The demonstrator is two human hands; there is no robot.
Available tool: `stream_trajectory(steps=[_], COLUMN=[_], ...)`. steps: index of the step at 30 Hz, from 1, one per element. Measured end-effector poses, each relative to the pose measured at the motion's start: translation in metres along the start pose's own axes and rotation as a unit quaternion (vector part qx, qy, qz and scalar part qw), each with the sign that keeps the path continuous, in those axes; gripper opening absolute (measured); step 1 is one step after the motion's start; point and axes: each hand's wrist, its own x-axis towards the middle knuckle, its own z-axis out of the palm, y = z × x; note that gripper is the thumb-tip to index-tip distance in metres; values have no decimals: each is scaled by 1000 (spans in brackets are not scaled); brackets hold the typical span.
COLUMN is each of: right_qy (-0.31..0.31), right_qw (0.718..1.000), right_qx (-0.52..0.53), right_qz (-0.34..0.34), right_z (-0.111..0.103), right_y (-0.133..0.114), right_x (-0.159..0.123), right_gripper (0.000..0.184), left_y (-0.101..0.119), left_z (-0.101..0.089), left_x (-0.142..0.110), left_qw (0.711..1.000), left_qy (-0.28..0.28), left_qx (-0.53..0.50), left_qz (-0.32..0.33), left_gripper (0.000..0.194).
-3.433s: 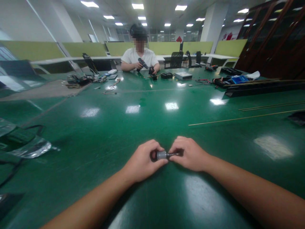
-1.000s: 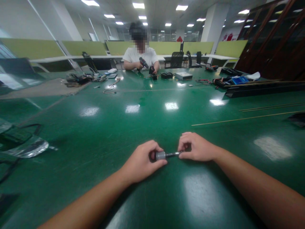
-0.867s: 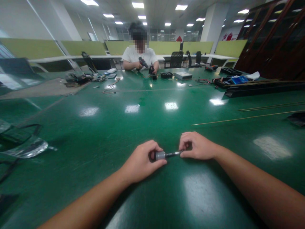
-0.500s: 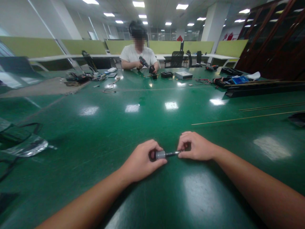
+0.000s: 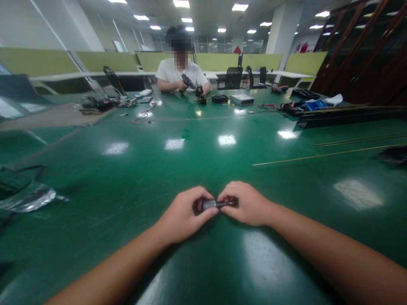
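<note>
My left hand [image 5: 186, 214] is closed around a short grey cylinder [image 5: 209, 205], its thumb and fingers on either side. From the cylinder's right end a slim dark shaft [image 5: 227, 203] sticks out, lying roughly level just above or on the green table [image 5: 197, 165]. My right hand [image 5: 246, 203] pinches this shaft close to the cylinder, and the shaft's far end runs into the hollow of the palm. Both sets of fingertips nearly meet. The cylinder's left end is partly hidden in my left hand.
Across the table a person [image 5: 181, 74] holds a cordless drill [image 5: 187, 81] and a black part. Thin brass-coloured rods [image 5: 318, 156] and black channels [image 5: 346, 118] lie to the right. A clear plastic object [image 5: 28, 199] is at left. Circuit parts [image 5: 98, 103] sit at far left.
My right hand has slid left along the shaft, from its outer end to close beside the cylinder. My left hand keeps its grip. The view has shifted slightly.
</note>
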Motion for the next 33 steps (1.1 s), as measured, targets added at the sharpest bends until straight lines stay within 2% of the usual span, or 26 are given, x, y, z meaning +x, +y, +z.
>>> stream_trajectory(steps=[12, 18, 33], right_qy=[5, 14, 13], right_qw=[999, 1000, 1000], right_qx=[-9, -11, -9], right_qz=[-45, -20, -19], right_z=[2, 3, 5], right_y=[1, -1, -2], right_x=[-1, -3, -1], right_gripper=[9, 16, 11], left_y=[0, -2, -7], left_z=[1, 1, 1], left_x=[0, 0, 2], left_qw=[1000, 1000, 999], left_qy=[-2, -1, 20], left_qx=[-4, -10, -23], left_qz=[-2, 16, 9], left_gripper=[19, 16, 19])
